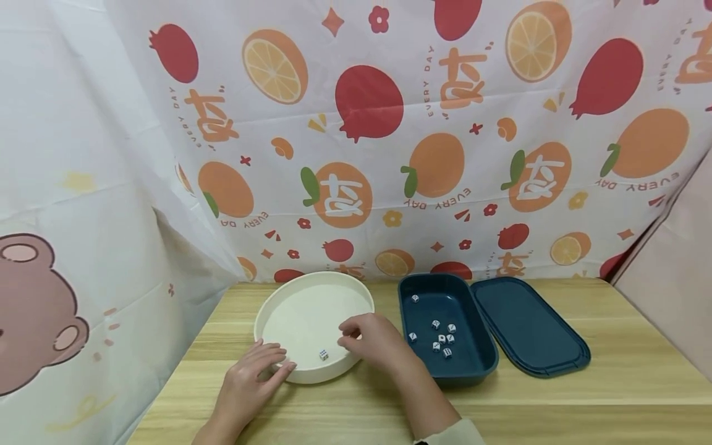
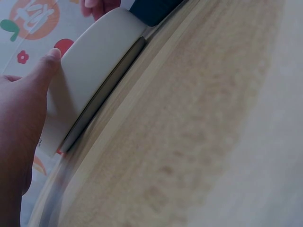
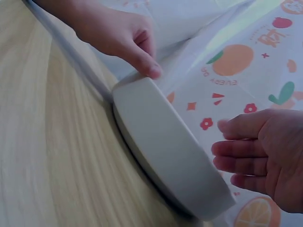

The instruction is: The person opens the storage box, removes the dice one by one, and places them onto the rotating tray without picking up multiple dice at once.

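A round cream tray (image 1: 311, 372) with a low wall stands on the table. One white die (image 1: 324, 355) lies inside it, near the front wall. My left hand (image 1: 253, 377) rests at the tray's front left rim, its thumb tip on the edge in the left wrist view. Above the tray's right side hovers my right hand (image 1: 374, 341); its fingers are loosely bent, with nothing visible between them and the thumb in the right wrist view (image 3: 265, 158). To the right, a dark blue rectangular box (image 1: 492, 349) holds several white dice (image 1: 442, 339), scattered on its floor.
A dark blue lid (image 1: 531, 324) lies flat on the table, against the box's right side. The wooden table (image 1: 562, 395) meets a fruit-print cloth (image 1: 384, 185) at the back. Another pale cloth (image 1: 105, 185) hangs on the left.
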The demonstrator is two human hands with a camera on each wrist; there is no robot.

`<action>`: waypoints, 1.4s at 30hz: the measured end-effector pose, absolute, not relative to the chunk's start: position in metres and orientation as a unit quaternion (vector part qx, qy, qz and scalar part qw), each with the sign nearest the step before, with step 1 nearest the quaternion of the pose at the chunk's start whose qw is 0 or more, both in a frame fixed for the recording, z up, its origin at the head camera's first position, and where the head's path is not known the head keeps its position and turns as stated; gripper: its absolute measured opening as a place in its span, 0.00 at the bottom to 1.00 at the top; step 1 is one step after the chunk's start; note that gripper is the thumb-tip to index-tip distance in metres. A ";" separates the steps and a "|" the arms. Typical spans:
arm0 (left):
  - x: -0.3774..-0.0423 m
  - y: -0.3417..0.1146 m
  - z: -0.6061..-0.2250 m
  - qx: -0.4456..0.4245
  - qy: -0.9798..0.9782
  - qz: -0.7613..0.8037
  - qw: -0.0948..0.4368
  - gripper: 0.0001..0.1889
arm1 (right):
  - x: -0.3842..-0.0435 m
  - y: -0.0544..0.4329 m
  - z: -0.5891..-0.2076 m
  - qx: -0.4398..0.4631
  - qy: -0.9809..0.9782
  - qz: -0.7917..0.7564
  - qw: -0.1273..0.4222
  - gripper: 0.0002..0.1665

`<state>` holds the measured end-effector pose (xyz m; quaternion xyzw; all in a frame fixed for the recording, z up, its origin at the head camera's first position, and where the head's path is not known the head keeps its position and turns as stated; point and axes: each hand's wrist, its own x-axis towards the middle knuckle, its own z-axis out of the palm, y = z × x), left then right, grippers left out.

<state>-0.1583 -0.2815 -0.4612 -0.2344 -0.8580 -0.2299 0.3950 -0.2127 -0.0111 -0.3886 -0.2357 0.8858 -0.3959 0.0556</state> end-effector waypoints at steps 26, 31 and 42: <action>-0.161 -0.282 -0.464 -0.235 -0.856 -0.233 0.398 0.10 | -0.230 0.080 -0.395 -0.106 0.932 -0.346 0.007 0.13; -0.162 -0.282 -0.463 -0.236 -0.857 -0.231 0.396 0.10 | -0.233 0.085 -0.400 -0.100 0.942 -0.319 0.041 0.14; -0.162 -0.282 -0.465 -0.235 -0.857 -0.235 0.394 0.10 | -0.236 0.082 -0.413 -0.119 0.947 -0.288 0.077 0.17</action>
